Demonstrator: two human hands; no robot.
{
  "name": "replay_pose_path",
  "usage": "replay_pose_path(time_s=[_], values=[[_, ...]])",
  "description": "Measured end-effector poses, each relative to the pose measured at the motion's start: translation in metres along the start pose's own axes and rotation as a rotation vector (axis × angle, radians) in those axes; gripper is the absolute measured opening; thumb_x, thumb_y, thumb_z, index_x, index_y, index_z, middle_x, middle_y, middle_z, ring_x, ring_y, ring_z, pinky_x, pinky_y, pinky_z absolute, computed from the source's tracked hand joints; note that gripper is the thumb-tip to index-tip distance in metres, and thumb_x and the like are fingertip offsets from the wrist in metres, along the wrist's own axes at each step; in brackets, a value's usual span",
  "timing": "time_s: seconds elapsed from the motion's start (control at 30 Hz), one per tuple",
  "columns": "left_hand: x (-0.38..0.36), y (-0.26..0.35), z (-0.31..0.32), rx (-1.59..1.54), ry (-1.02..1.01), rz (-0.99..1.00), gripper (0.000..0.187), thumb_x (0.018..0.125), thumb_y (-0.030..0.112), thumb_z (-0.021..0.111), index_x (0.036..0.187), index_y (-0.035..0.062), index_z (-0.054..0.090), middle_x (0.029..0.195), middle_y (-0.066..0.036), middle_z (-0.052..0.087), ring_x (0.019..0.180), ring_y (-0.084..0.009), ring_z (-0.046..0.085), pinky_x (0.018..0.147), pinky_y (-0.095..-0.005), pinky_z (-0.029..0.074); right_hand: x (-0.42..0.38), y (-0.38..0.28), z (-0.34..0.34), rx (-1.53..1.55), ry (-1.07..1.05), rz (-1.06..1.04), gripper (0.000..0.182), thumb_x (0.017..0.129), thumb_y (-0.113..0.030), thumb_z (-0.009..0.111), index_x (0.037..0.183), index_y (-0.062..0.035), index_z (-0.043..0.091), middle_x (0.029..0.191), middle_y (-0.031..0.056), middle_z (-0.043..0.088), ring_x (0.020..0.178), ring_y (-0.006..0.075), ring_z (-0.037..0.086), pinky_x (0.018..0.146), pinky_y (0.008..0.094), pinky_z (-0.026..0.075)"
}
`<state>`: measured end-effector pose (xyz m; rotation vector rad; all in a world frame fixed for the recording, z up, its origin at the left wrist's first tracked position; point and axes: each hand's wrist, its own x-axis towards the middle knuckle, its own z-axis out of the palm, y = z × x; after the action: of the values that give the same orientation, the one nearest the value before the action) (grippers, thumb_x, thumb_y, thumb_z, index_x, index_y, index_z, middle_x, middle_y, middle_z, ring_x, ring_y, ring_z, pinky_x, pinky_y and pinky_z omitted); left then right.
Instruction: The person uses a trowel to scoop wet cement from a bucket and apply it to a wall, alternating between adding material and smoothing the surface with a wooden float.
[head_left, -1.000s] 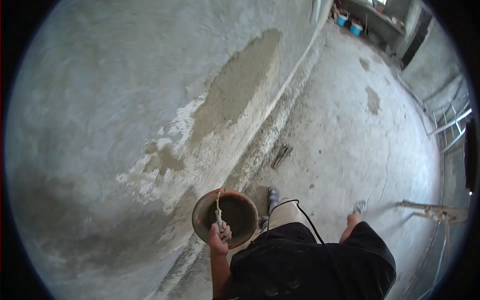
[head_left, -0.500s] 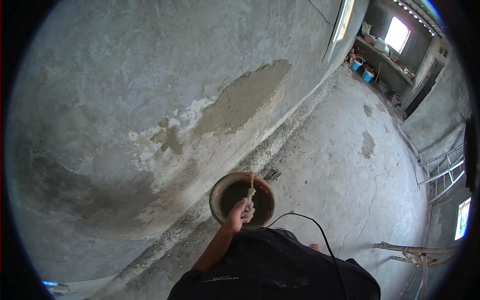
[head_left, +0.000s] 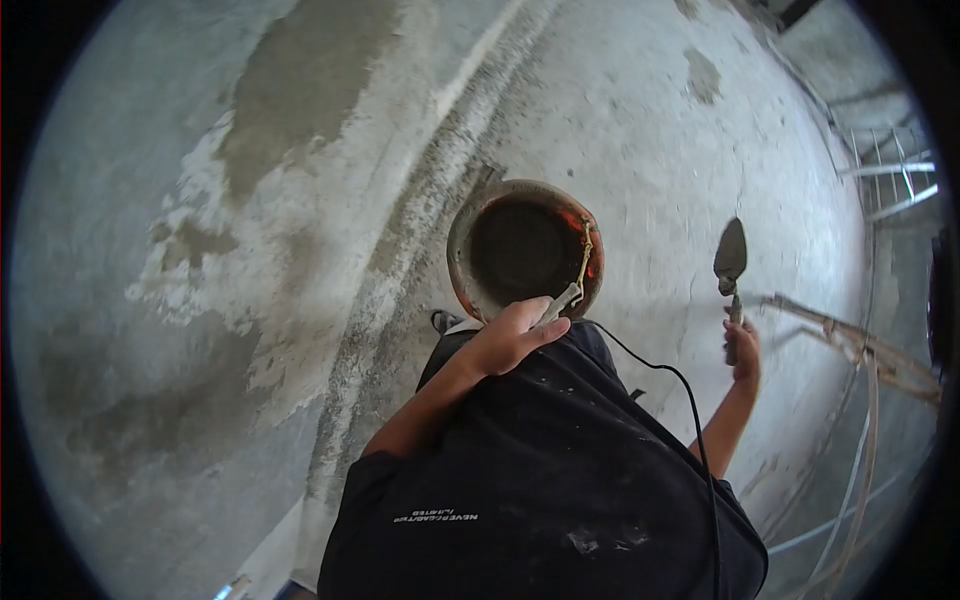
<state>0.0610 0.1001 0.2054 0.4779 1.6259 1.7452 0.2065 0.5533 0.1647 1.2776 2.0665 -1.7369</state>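
A round, mortar-stained bucket point(head_left: 460, 250) with reddish inner walls and dark grey contents is in front of my body. My left hand point(head_left: 510, 338) is closed around the grey grip of its handle point(head_left: 566, 299), at the near right side of the rim. A yellowish length of the handle runs from the grip along the bucket's right side. Out to the right, my right hand point(head_left: 743, 350) grips the handle of a trowel point(head_left: 731, 252). The trowel's pointed blade is grey with mortar and points away from me.
At left stands a plastered wall point(head_left: 110, 300) with a darker damp patch point(head_left: 305, 90). Rough debris lines its foot. Concrete floor point(head_left: 650, 140) spreads to the right. A wooden trestle point(head_left: 850, 340) and a metal ladder point(head_left: 890, 170) stand at far right. A black cable point(head_left: 690, 400) crosses my shirt.
The view has tilted down and turned, so the bucket sits higher in it. My right hand with the trowel has come into view on the right. My left hand keeps the handle.
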Motion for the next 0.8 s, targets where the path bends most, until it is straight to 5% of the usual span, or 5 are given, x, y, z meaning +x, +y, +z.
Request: replay_pose_path(time_s=[0.13,0.23,0.47,0.67,0.8], values=[[0.013,0.018,0.017,0.24,-0.216,-0.133,0.045,0.09,0.046,0.057,0.083,0.0029,0.046,0.074,-0.003,0.042,0.07,-0.0129,0.038,0.065,-0.0301,0.035,-0.06,-0.048,-0.009,-0.594,0.247,-0.325,0.035,0.075,-0.014,0.067,0.108,-0.0043,0.062,0.068,0.0044,0.055,0.062,0.0149,0.052,0.061,0.0316,0.045],[0.028,0.024,0.028,0.278,-0.263,-0.196,0.05,0.086,0.049,0.062,0.079,0.0029,0.044,0.072,-0.005,0.041,0.066,-0.0133,0.037,0.059,-0.03,0.034,-0.085,-0.08,0.005,-0.757,0.058,-0.094,0.034,0.072,-0.012,0.069,0.103,0.0013,0.062,0.077,0.0122,0.062,0.072,0.022,0.059,0.071,0.0353,0.048],[0.047,0.032,0.055,0.245,-0.23,-0.166,0.06,0.084,0.057,0.061,0.077,0.0011,0.04,0.069,-0.007,0.04,0.065,-0.013,0.038,0.057,-0.0306,0.037,-0.041,-0.091,0.1,-0.8,-0.545,-0.288,0.037,0.077,-0.02,0.067,0.109,-0.0013,0.063,0.096,0.0189,0.065,0.092,0.0329,0.062,0.083,0.0403,0.047],[0.047,0.035,0.058,0.278,-0.161,-0.13,0.059,0.084,0.057,0.06,0.077,0.0022,0.04,0.069,-0.008,0.04,0.063,-0.0145,0.038,0.056,-0.0317,0.036,0.009,-0.073,0.213,-0.802,-0.481,-1.018,0.038,0.08,-0.013,0.057,0.116,-0.0015,0.057,0.098,0.0206,0.062,0.094,0.0365,0.061,0.088,0.0453,0.046],[0.048,0.039,0.061,0.276,-0.124,-0.105,0.058,0.085,0.056,0.06,0.077,0.0022,0.04,0.067,-0.008,0.04,0.062,-0.0161,0.038,0.056,-0.0328,0.035,-0.009,-0.1,0.263,-0.999,-0.439,-0.718,0.035,0.08,-0.012,0.056,0.113,0.0009,0.057,0.099,0.0209,0.061,0.092,0.0366,0.062,0.085,0.045,0.049]])
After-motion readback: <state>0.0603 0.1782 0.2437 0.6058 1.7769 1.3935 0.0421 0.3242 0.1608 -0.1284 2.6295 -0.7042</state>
